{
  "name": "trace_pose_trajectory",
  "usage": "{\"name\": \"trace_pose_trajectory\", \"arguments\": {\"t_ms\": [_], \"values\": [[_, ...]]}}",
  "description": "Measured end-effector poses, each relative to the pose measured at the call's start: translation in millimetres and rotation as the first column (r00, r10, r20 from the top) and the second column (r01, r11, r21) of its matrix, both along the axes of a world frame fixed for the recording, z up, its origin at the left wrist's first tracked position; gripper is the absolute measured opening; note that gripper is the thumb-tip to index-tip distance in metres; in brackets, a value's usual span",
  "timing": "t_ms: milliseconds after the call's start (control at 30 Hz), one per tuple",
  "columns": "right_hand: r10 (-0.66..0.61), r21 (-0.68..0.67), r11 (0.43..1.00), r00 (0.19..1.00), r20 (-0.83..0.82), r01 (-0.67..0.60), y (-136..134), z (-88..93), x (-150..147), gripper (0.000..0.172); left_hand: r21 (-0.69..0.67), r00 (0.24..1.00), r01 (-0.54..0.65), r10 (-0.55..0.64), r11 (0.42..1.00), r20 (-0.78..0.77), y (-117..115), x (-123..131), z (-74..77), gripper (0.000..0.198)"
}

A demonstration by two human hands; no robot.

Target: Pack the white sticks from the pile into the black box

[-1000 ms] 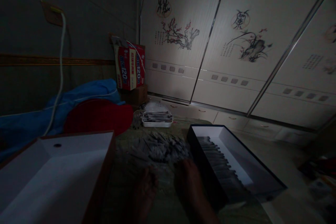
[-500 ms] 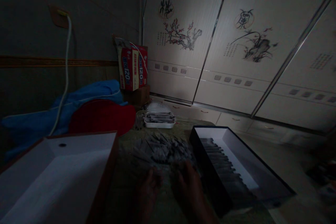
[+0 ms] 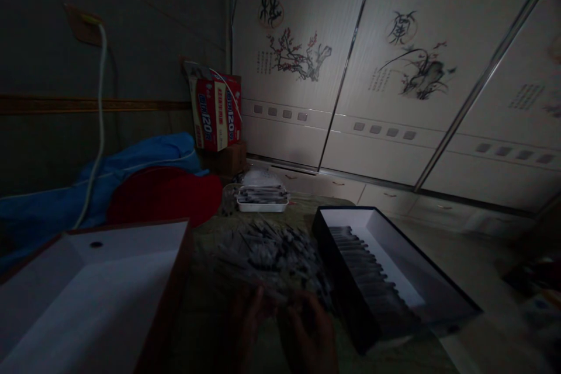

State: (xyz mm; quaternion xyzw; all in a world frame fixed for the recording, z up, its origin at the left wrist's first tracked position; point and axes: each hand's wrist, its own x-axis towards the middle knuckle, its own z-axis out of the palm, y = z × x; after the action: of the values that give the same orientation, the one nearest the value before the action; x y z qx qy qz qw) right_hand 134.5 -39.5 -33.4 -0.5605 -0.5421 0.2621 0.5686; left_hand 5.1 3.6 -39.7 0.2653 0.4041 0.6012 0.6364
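My left hand [image 3: 249, 317] is low in the middle, at the near edge of a loose pile of thin pen-like sticks [image 3: 272, 251], some clear and some dark. Beside it, my right hand [image 3: 310, 327] has its fingers bent inward. Both hands look closed, fingertips facing each other with a small gap. Whatever they pinch is too dark to name. To the right stands a dark-edged open box [image 3: 421, 257] with a row of dark stick bundles [image 3: 368, 269] along its left side. A small white tray [image 3: 263, 207] of similar sticks lies behind the pile.
A large open box [image 3: 127, 280] with a pale inside and brown rim fills the near left. Behind it lie red cloth [image 3: 166, 196] and blue cloth [image 3: 135, 158]. A white cord [image 3: 100, 99] hangs from the wall. A red carton [image 3: 219, 111] stands before sliding cabinet doors [image 3: 298, 128].
Both my hands have come slightly nearer to me, and the right hand's fingers are more curled. The whole view has shifted a little. Boxes and tray stay in place.
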Motion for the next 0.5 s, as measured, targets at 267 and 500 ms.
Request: {"name": "trace_pose_trajectory", "arguments": {"t_ms": [267, 500], "values": [[-0.033, -0.044, 0.999, 0.996, -0.078, 0.030, -3.0, 1.0, -3.7, 0.020, 0.007, 0.996, 0.014, -0.013, 1.000, -0.087, 3.1, -1.2, -6.9, 0.029], [0.005, -0.070, 0.997, 0.990, -0.141, -0.015, -1.6, -0.4, 0.9, 0.023, 0.038, 0.992, 0.006, -0.001, 0.999, -0.127, 5.1, 1.7, -5.7, 0.036]]}}
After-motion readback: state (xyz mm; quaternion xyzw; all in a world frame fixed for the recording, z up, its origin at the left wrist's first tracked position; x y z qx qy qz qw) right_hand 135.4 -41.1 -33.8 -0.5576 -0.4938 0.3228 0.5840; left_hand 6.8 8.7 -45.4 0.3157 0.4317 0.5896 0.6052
